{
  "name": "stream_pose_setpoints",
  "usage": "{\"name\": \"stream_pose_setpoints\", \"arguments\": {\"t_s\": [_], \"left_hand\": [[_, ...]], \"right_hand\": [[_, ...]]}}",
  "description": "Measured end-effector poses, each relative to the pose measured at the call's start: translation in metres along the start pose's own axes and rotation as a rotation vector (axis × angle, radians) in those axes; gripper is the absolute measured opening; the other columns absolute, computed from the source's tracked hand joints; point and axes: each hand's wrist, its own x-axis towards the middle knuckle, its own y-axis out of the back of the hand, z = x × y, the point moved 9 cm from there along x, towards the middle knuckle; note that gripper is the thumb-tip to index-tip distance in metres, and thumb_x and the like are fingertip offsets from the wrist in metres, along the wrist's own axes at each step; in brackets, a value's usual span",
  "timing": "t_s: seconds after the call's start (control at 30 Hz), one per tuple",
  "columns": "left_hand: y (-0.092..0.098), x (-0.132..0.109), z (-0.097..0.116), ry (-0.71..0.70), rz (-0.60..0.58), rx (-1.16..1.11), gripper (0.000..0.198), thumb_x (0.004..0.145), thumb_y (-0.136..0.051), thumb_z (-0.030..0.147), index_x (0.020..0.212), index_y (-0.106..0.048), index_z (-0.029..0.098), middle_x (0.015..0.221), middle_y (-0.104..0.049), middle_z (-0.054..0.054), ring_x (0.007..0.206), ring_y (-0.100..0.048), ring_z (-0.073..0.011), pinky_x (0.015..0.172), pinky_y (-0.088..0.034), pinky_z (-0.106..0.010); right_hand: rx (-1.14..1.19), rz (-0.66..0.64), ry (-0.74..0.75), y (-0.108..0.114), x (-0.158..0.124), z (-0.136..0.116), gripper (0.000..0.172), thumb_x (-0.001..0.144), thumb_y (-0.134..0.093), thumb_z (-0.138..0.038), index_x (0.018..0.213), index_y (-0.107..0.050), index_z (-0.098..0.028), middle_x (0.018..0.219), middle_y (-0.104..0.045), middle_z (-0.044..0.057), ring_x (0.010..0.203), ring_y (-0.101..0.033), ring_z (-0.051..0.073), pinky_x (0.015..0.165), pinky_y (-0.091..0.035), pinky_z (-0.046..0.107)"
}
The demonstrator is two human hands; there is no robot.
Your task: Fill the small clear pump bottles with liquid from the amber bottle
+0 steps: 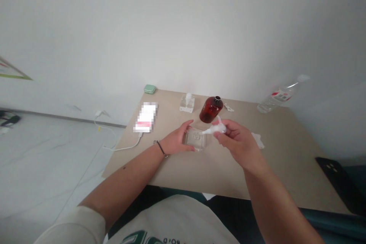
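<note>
My left hand [177,140] is curled around a clear square container [195,144] with a round opening on top, its thumb and fingers on the container's sides. In my right hand [236,137] is a white pump head [217,128], gripped between thumb and fingers. The pump head's narrow end points left, close to the container's opening; whether it touches cannot be told. Just beyond my right hand, a reddish-brown bottle [209,110] with an uncapped neck stands on the table.
On the table [177,175] are another clear square container with a white top [187,103], a green case [149,89], a phone with a lit screen [145,117] on a white cable [126,148], a water bottle [276,97], a white tissue [258,140] and a black phone [336,179].
</note>
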Motion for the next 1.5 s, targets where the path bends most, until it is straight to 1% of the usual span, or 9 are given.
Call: {"name": "stream_pose_setpoints", "arguments": {"t_s": [0.2, 0.5, 0.67, 0.73, 0.83, 0.93, 1.07, 1.27, 1.5], "left_hand": [[0.000, 0.002, 0.002, -0.014, 0.001, -0.016, 0.114, 0.066, -0.089, 0.040, 0.155, -0.019, 0.025, 0.131, -0.058, -0.015, 0.120, -0.060, -0.0332, 0.107, -0.043, -0.054], [0.000, 0.001, 0.000, -0.004, -0.001, 0.006, 0.113, 0.067, -0.088, 0.040, 0.155, -0.019, 0.026, 0.132, -0.058, -0.014, 0.118, -0.061, -0.0319, 0.107, -0.044, -0.053], [0.000, 0.002, 0.001, -0.013, -0.003, 0.002, 0.115, 0.066, -0.089, 0.043, 0.155, -0.018, 0.024, 0.132, -0.057, -0.015, 0.118, -0.061, -0.0325, 0.106, -0.044, -0.052], [0.001, 0.002, 0.001, -0.018, 0.003, 0.010, 0.115, 0.067, -0.088, 0.044, 0.155, -0.018, 0.023, 0.133, -0.057, -0.016, 0.119, -0.060, -0.0328, 0.107, -0.044, -0.052], [0.002, 0.002, 0.000, -0.005, 0.011, 0.027, 0.115, 0.067, -0.088, 0.043, 0.155, -0.019, 0.021, 0.132, -0.056, -0.016, 0.117, -0.060, -0.0326, 0.106, -0.045, -0.051], [0.002, 0.002, 0.000, 0.001, 0.016, 0.031, 0.114, 0.066, -0.089, 0.042, 0.155, -0.020, 0.021, 0.131, -0.056, -0.016, 0.115, -0.061, -0.0321, 0.104, -0.046, -0.051], [0.002, 0.002, 0.000, 0.012, 0.020, 0.020, 0.113, 0.066, -0.089, 0.042, 0.155, -0.020, 0.021, 0.131, -0.056, -0.016, 0.118, -0.059, -0.0323, 0.106, -0.045, -0.051], [0.001, 0.001, 0.002, 0.005, 0.031, 0.010, 0.111, 0.067, -0.089, 0.037, 0.153, -0.022, 0.022, 0.133, -0.055, -0.016, 0.120, -0.058, -0.0326, 0.108, -0.043, -0.053], [0.000, 0.002, 0.000, -0.015, 0.032, 0.024, 0.110, 0.068, -0.088, 0.037, 0.153, -0.021, 0.020, 0.130, -0.056, -0.015, 0.117, -0.060, -0.0314, 0.106, -0.045, -0.052]], "right_hand": [[-0.059, -0.049, -0.040, -0.018, 0.011, 0.005, 0.033, 0.075, -0.069, -0.042, 0.099, -0.068, -0.020, 0.060, -0.056, -0.005, 0.051, -0.045, 0.011, 0.049, -0.034, 0.026], [-0.166, -0.050, -0.034, -0.016, 0.011, -0.002, 0.029, 0.077, -0.068, -0.041, 0.098, -0.070, -0.021, 0.061, -0.057, -0.004, 0.051, -0.046, 0.012, 0.049, -0.034, 0.026], [-0.266, -0.106, -0.030, -0.029, 0.017, 0.023, 0.026, 0.080, -0.067, -0.042, 0.097, -0.071, -0.022, 0.067, -0.062, -0.001, 0.058, -0.051, 0.015, 0.054, -0.039, 0.027], [-0.331, -0.060, 0.027, -0.033, 0.019, 0.038, 0.024, 0.078, -0.070, -0.042, 0.091, -0.072, -0.023, 0.072, -0.062, 0.000, 0.062, -0.053, 0.016, 0.058, -0.043, 0.029], [-0.359, 0.134, 0.138, -0.030, 0.017, 0.057, 0.026, 0.076, -0.073, -0.046, 0.088, -0.074, -0.023, 0.086, -0.062, 0.004, 0.077, -0.059, 0.020, 0.073, -0.050, 0.036], [-0.348, 0.284, 0.174, -0.027, 0.009, 0.074, 0.027, 0.079, -0.071, -0.048, 0.090, -0.074, -0.023, 0.101, -0.062, 0.008, 0.096, -0.062, 0.026, 0.089, -0.051, 0.046], [-0.322, 0.294, 0.171, -0.032, 0.002, 0.087, 0.029, 0.084, -0.066, -0.047, 0.101, -0.073, -0.025, 0.123, -0.061, 0.012, 0.118, -0.059, 0.030, 0.104, -0.046, 0.053], [-0.370, 0.242, 0.233, -0.038, 0.000, 0.084, 0.031, 0.093, -0.058, -0.041, 0.115, -0.071, -0.024, 0.136, -0.057, 0.015, 0.130, -0.053, 0.031, 0.112, -0.040, 0.055], [-0.492, 0.192, 0.407, -0.037, 0.004, 0.067, 0.025, 0.091, -0.060, -0.038, 0.108, -0.071, -0.023, 0.125, -0.060, 0.014, 0.124, -0.053, 0.032, 0.106, -0.043, 0.056]]}}
